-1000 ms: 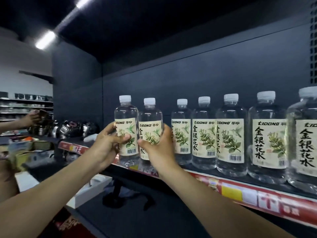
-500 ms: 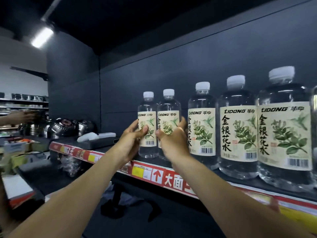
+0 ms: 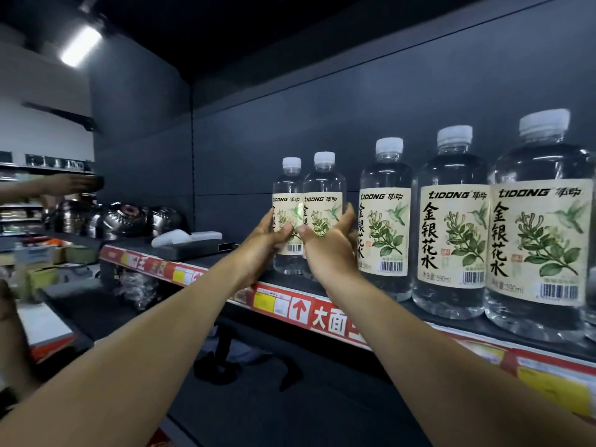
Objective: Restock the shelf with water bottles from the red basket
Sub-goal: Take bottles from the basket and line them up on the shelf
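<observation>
We are clasping twin clear white-capped plastic bottles (image 3: 304, 201), one each in left hand (image 3: 263, 251) and right hand (image 3: 330, 253), standing cap-up on the dark shelf (image 3: 201, 259).

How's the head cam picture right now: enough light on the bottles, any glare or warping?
Head view: dim overall; the ceiling light blows out upper left. Labels on the left-hand bottle and right-hand bottle read clearly, no harsh glare. Wide-angle warp swells the rightmost bottle and slants the shelf edge. Far-left background is soft.

Bottle labels (image 3: 451, 240) — "TIDONG", "金银花水", "590ml"; shelf strip (image 3: 325, 321) — "大面".
</observation>
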Demonstrator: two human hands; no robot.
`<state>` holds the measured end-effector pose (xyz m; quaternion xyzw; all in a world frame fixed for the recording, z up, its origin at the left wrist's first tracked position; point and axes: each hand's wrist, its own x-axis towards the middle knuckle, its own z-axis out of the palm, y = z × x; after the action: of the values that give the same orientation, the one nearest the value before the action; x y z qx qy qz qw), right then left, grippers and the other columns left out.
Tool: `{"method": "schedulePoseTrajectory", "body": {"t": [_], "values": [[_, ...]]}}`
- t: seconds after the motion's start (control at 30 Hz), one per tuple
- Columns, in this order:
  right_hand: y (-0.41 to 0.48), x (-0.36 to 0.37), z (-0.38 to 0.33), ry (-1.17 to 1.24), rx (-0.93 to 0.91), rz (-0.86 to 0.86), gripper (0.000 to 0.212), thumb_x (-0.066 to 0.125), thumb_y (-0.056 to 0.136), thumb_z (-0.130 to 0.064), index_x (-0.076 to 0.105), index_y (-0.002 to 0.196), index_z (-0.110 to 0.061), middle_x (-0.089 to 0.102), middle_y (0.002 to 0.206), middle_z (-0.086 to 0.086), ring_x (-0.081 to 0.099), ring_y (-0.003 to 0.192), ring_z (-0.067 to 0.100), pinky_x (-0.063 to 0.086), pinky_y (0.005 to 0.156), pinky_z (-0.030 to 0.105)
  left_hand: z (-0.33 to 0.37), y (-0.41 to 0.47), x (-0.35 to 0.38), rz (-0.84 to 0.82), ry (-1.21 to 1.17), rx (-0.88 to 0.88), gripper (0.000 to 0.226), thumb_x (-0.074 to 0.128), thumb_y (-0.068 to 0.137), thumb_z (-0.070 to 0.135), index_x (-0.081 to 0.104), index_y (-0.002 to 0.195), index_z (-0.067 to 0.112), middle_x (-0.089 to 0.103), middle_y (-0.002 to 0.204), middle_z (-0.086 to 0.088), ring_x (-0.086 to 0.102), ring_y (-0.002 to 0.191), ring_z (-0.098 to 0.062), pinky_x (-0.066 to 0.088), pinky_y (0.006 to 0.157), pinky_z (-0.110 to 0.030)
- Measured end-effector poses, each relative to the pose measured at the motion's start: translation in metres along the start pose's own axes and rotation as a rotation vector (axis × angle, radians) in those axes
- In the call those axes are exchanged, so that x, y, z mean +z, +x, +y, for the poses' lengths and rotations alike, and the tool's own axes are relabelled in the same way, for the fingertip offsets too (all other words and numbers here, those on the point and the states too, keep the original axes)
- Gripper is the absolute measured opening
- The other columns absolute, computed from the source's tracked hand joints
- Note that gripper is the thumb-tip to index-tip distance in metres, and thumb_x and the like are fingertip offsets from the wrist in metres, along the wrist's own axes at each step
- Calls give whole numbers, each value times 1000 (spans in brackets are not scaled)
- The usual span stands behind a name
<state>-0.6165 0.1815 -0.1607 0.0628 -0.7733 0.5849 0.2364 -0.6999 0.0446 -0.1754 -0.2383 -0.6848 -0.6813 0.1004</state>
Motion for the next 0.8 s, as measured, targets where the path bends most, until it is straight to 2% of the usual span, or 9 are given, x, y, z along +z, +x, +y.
{"method": "schedulePoseTrajectory", "body": {"t": [0.07,0.13,0.17,0.23,0.27,0.33,0.5,0.67,0.8], "values": [[-7,-2,-4,-89,-9,30,90,54,99,-34,-16,155,-20,10,164,7,42,135,25,41,104,36,7,-16,-2,15,178,-24,55,56,100,27,34,150,32,60,139,2,59,126,-20,43,108,-45],[-17,-2,-9,-185,-43,90,92,56,98,-26,-14,155,-15,8,164,7,53,110,15,50,85,22,17,-38,-5,127,475,-46,64,54,100,34,23,156,30,44,153,-2,44,139,-22,31,117,-42],[-23,1,-11,-242,-81,121,94,58,95,-21,-14,155,-15,6,164,9,52,112,18,51,89,26,21,-50,-9,193,668,-50,66,52,101,36,19,157,27,37,157,-3,36,144,-24,28,118,-38],[-40,9,-15,-362,-187,101,96,58,91,-17,-13,155,-14,-7,163,15,23,144,35,29,114,40,28,-81,-23,253,1057,-40,67,49,101,38,18,158,23,32,159,-11,31,145,-31,29,116,-40],[-51,14,-16,-417,-247,62,94,57,90,-16,-10,156,-13,-12,163,15,6,149,35,18,119,41,33,-99,-30,256,1225,-47,67,48,100,38,18,157,21,33,158,-14,34,142,-35,33,113,-43],[-79,23,-14,-515,-364,-25,87,54,92,-19,-3,156,-15,-13,163,13,-6,151,31,12,122,43,40,-141,-40,246,1471,-85,66,47,98,39,21,156,20,39,152,-15,40,136,-37,39,105,-46],[-161,50,2,-615,-483,-337,72,51,96,-27,11,156,-21,-2,162,12,-2,151,32,19,120,48,58,-273,-51,207,1739,-295,67,41,98,51,18,156,25,38,151,-10,31,141,-33,37,107,-48],[-257,85,19,-573,-566,-561,58,53,95,-28,31,147,-19,17,154,13,27,142,34,40,107,45,58,-416,-57,301,1840,-492,72,43,93,56,22,154,25,39,150,-9,28,143,-32,33,110,-46],[-342,116,26,-458,-636,-747,59,58,88,-24,39,143,-17,28,149,11,41,133,32,44,101,42,60,-515,-51,386,1867,-643,71,49,92,53,26,153,24,43,146,-9,32,140,-32,34,109,-45]]}}
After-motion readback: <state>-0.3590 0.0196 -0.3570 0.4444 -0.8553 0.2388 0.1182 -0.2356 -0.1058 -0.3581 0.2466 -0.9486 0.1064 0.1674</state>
